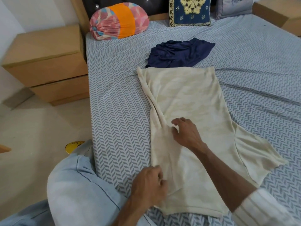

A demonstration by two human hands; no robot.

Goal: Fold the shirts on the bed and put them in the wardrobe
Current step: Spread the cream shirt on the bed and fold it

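The left hand [149, 185] has its fingers [160, 174] curled onto the near left edge of the cream shirt [187, 98], seemingly pinching it. Farther up the shirt, the right hand [185, 132] rests on the cloth, fingers bent and slightly apart, beside the folded-in left side. Beyond both hands a crumpled navy shirt [177, 53] lies on the bed [117, 98], touching the cream shirt's far edge.
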